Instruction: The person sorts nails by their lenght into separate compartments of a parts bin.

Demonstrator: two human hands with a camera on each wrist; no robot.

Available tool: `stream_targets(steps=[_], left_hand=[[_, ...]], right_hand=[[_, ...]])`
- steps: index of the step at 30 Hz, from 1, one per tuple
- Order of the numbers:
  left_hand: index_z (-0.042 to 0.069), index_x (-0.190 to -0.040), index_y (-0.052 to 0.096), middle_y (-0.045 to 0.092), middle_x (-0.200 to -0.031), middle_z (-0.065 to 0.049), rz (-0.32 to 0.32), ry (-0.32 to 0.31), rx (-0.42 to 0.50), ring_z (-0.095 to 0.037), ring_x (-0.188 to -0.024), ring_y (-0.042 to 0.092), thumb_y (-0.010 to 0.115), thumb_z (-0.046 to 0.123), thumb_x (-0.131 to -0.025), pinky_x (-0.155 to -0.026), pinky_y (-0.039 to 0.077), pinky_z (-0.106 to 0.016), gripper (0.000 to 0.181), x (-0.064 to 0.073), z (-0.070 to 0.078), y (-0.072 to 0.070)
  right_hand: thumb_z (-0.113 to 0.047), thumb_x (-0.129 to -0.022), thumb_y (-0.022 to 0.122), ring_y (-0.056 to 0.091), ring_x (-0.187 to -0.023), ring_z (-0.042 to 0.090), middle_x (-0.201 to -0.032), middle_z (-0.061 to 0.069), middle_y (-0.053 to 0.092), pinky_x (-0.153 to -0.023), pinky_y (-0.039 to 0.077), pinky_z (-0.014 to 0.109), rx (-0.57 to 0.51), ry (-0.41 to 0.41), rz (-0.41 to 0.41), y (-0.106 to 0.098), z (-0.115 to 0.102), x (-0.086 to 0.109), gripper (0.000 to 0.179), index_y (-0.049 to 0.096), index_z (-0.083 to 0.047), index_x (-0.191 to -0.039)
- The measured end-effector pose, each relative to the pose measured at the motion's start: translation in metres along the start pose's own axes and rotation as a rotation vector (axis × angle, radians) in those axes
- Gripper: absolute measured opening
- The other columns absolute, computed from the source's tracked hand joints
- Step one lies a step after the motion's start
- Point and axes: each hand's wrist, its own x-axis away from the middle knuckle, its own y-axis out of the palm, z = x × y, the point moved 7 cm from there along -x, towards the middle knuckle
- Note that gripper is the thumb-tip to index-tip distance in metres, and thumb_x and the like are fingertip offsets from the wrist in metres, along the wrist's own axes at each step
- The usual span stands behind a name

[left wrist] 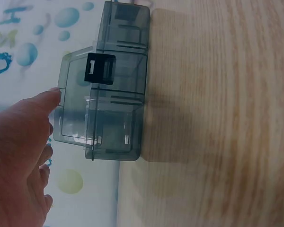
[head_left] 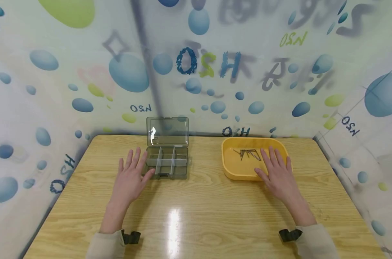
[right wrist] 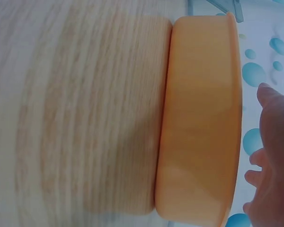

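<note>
The left hand (head_left: 128,181) has its fingers straight and spread apart, at the left side of a see-through grey box (head_left: 180,170). The right hand (head_left: 280,180) is spread out too, over the right part of a yellow tray (head_left: 238,167). Box and tray sit on the wooden table (head_left: 202,208), near the dotted wall (head_left: 170,95). From the head, the box's lid (head_left: 168,133) stands up, its little rooms show, and thin metal sticks (head_left: 247,150) lie in the tray. The left wrist view shows the black latch (left wrist: 109,69) on the box's front up close. The right wrist view shows the tray's smooth outside, but the sticks are hidden.
</note>
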Motion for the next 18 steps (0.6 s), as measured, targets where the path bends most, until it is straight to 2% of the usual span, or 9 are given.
stream_targets(steps=[6,13,18], left_hand=[[0.003,-0.161,0.029,0.017,-0.167,-0.025,0.012,0.009,0.006,-0.045,-0.153,0.009,0.051,0.045,-0.107,-0.119,0.008,-0.068,0.072,0.0005,0.0018,0.001],[0.002,-0.161,0.028,0.016,-0.167,-0.025,0.026,0.017,0.032,-0.044,-0.154,0.007,0.053,0.042,-0.107,-0.119,0.008,-0.068,0.072,0.0028,0.0035,0.0006],[0.002,-0.161,0.027,0.015,-0.167,-0.025,0.036,0.019,0.041,-0.045,-0.153,0.008,0.052,0.042,-0.107,-0.119,0.007,-0.068,0.072,0.0033,0.0036,0.0012]], right_hand=[[-0.046,-0.109,0.045,0.01,-0.152,0.048,-0.166,0.029,0.013,-0.116,0.003,0.073,-0.006,-0.002,0.009,-0.0011,0.0024,0.0012,0.073,0.02,-0.005,-0.163],[-0.048,-0.109,0.044,0.01,-0.152,0.048,-0.167,0.027,0.01,-0.116,0.003,0.072,-0.001,0.0,-0.002,-0.0006,0.0038,0.002,0.074,0.019,-0.005,-0.164],[-0.046,-0.109,0.047,0.01,-0.153,0.047,-0.166,0.029,0.013,-0.117,0.003,0.071,-0.002,-0.001,0.008,-0.0013,0.0039,0.0022,0.074,0.021,-0.004,-0.163]])
